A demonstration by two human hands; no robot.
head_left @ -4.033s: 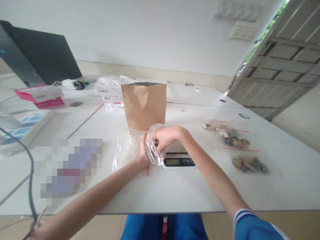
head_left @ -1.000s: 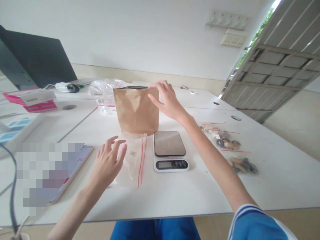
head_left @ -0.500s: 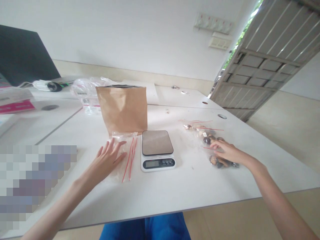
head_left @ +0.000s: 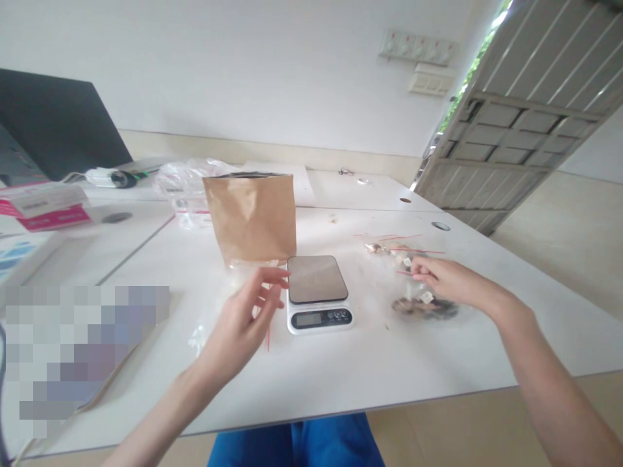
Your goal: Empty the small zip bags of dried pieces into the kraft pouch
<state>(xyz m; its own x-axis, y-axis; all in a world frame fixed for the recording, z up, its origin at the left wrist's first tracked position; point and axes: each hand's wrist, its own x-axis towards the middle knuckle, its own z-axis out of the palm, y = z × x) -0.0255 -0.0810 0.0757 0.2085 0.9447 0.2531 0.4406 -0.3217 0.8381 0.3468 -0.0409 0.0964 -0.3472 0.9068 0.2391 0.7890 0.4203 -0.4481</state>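
— Two hands are showing over the white table (head_left: pixel 438 363). What is each one doing?

— The right hand (head_left: pixel 445 280) is pinching the filled zip bag (head_left: pixel 423 305) at its upper edge, fingers closed on the clear plastic. The left hand (head_left: pixel 243 324) is hovering with its fingers spread and loose, gripping nothing, above the empty zip bags (head_left: pixel 238 269).

— Which way is the filled bag lying?

— It is lying flat to the right of the scale (head_left: pixel 317 293), its long axis running left to right. Dark and tan lumps are showing inside; its small white label is too blurred to read.

— And behind?

— The brown paper pouch (head_left: pixel 253 217) is standing upright, creased, mouth up, just behind the scale's smooth grey platform.
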